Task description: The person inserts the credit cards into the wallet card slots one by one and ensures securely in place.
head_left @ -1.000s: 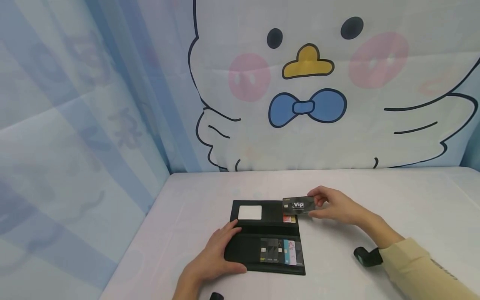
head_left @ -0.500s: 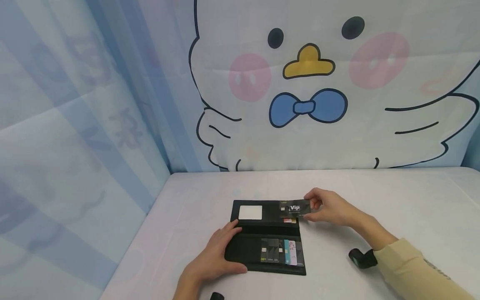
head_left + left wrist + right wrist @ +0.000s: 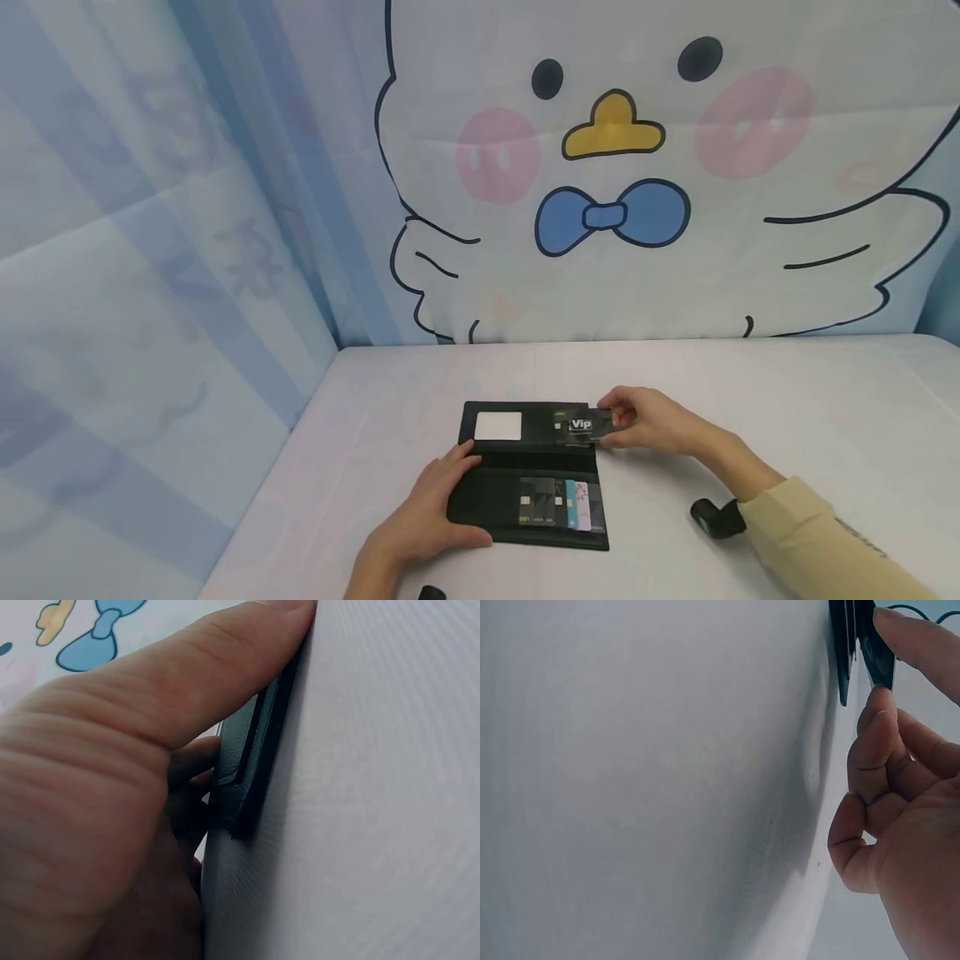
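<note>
A black card wallet (image 3: pixel 480 493) lies unfolded on the table. My left hand (image 3: pixel 431 510) rests over its left side, with straight fingers by the fold and the thumb along the near edge. In the left wrist view that thumb (image 3: pixel 195 671) lies against the wallet's edge. My right hand (image 3: pixel 652 422) pinches a dark card (image 3: pixel 579 426) marked "Vip" by its right end, over the right part of the far flap. The right wrist view shows the card (image 3: pixel 877 656) tilted, close beside the wallet (image 3: pixel 840 656); whether its far end is inside a slot is hidden.
Several cards (image 3: pixel 538 502) stand in the near flap's slots, and a white rectangle (image 3: pixel 498 426) shows on the far flap. The pale cloth-covered table (image 3: pixel 787 400) meets a printed curtain (image 3: pixel 600 292) behind. A black wrist device (image 3: pixel 717 519) sits by the right sleeve.
My right hand has moved left and nearer with the Vip card, which covers the red-and-yellow card seen beneath it earlier. The left hand and the wallet stay put.
</note>
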### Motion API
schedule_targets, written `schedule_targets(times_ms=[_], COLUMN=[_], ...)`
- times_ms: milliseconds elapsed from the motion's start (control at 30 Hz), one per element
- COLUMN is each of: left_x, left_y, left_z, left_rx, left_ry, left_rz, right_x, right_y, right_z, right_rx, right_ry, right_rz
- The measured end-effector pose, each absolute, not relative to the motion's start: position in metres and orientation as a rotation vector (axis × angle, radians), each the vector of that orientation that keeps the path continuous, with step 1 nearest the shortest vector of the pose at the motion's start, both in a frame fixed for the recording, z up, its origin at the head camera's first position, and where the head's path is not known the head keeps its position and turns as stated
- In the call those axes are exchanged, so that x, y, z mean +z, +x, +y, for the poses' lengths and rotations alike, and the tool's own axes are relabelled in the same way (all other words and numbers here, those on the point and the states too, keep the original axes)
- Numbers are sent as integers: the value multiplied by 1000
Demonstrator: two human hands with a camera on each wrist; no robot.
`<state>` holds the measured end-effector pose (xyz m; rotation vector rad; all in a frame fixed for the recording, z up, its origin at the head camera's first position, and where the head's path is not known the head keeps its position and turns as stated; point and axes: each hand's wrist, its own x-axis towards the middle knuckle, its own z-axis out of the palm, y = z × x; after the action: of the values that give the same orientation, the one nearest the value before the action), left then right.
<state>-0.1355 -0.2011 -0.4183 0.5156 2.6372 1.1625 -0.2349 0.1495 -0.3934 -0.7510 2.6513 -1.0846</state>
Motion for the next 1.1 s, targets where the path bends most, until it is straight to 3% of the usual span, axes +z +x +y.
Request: schedule_targets(times_ms=[1100], left_x=[-421], left_y=[-137], left_z=[-202], left_rx=[1156], left_ry=[500], left_rz=[2637], right_x=[-396], right_y=[-236], right_z=[135], right_rx=[-998], right_ry=[-859], right_rz=[2669])
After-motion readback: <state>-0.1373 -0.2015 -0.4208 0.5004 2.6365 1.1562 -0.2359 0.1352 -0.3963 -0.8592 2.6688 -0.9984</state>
